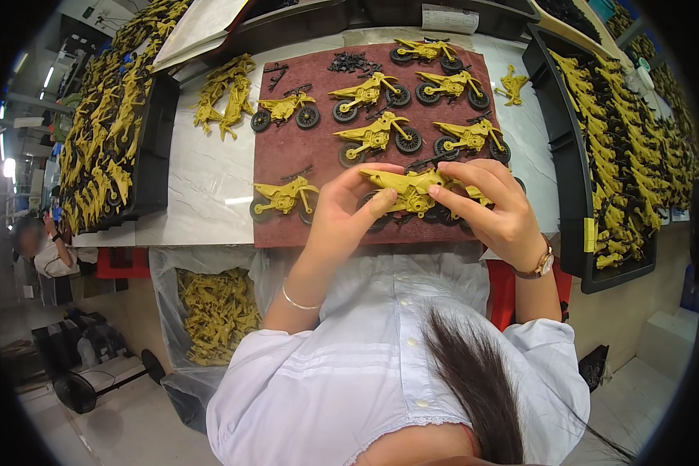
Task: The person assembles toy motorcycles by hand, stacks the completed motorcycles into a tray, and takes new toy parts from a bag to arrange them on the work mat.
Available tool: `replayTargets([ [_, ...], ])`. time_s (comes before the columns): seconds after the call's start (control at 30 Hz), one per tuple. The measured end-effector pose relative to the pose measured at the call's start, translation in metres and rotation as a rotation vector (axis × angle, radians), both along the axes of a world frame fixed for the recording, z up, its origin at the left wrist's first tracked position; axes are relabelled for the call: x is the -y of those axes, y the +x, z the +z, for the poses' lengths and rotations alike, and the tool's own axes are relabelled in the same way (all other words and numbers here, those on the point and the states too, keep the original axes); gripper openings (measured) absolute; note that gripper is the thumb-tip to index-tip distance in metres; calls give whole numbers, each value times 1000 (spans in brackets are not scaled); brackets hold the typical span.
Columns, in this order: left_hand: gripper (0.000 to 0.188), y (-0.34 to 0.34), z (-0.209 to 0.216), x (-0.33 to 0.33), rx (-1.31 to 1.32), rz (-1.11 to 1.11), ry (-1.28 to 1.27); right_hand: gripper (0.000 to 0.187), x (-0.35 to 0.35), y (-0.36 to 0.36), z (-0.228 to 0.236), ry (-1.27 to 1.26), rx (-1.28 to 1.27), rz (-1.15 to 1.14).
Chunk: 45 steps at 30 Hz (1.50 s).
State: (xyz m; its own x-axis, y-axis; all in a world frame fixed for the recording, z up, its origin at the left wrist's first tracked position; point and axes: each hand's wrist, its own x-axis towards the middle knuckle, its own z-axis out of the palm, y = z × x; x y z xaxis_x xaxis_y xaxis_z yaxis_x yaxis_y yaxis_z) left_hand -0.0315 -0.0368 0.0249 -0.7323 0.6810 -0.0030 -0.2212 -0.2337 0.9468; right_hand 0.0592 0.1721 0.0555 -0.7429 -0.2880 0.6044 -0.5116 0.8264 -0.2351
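Near the front of a dark red cloth mat (318,155), a yellow toy motorcycle body (405,183) is pinched between my two hands. My left hand (348,203) grips its left end with thumb and fingers. On its right side, the fingertips of my right hand (495,203) close around it, and a thin black part (431,160) shows along its top. Beneath my hands, black wheels and yellow parts are partly hidden. Several toy motorcycles with black wheels stand on the mat, among them one (286,196) left of my left hand and one (377,133) beyond the held body.
Small black parts (355,62) lie heaped at the mat's far edge. Yellow bodies (227,95) are piled left of it, with another (512,85) on the right. Black crates (157,147) (571,186) of yellow parts flank the table. Below left hangs a plastic-lined bin (167,311).
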Motion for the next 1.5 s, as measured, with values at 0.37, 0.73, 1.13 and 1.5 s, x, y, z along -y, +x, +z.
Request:
replayTargets([
  [0.37,26,4,-6,-4,-132,68,-53,37,2,4,-11,60,-32,9],
  [0.73,26,10,-5,-6,-160,28,-6,34,7,3,-23,-1304,696,142],
  [1.13,23,1,-2,0,-309,-73,-85,27,10,9,-40,-1209,599,35],
  [1.5,37,-3,-17,-3,125,-68,123,41,20,4,-42,-1597,519,145],
])
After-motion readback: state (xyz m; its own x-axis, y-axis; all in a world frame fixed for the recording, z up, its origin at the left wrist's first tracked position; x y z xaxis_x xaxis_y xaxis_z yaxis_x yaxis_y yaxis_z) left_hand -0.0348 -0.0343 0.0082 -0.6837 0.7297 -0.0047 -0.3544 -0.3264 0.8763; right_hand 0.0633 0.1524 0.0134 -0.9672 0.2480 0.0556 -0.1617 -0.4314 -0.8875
